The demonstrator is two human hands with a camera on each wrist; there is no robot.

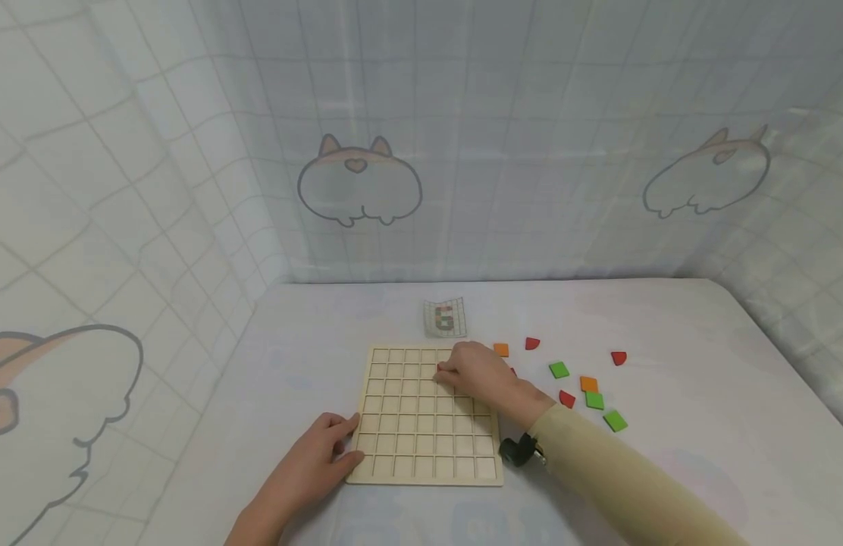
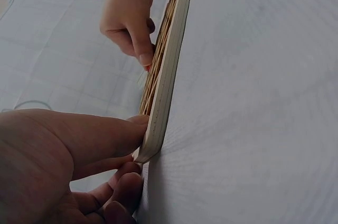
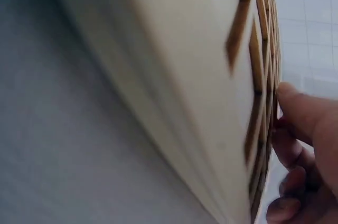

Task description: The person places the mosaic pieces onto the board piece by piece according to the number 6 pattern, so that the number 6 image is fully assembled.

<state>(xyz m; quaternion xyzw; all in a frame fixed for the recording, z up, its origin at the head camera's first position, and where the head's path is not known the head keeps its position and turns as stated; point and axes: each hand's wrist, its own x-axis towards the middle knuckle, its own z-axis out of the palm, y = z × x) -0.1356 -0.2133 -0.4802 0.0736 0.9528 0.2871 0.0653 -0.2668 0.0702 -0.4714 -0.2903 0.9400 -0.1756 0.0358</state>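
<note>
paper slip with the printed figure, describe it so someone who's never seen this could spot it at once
Find the pale wooden grid board, gripped at its edge by the left hand. Just beyond its far edge lies a small whitish paper slip. Unlike the plain red, green and orange pieces scattered to its right, it bears a coloured figure resembling a 6.

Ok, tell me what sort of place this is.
Probably a curtained work booth: pale, grid-patterned fabric walls with cartoon animals line three sides of a white tabletop bearing a flat, light-wooden grid board.
</note>
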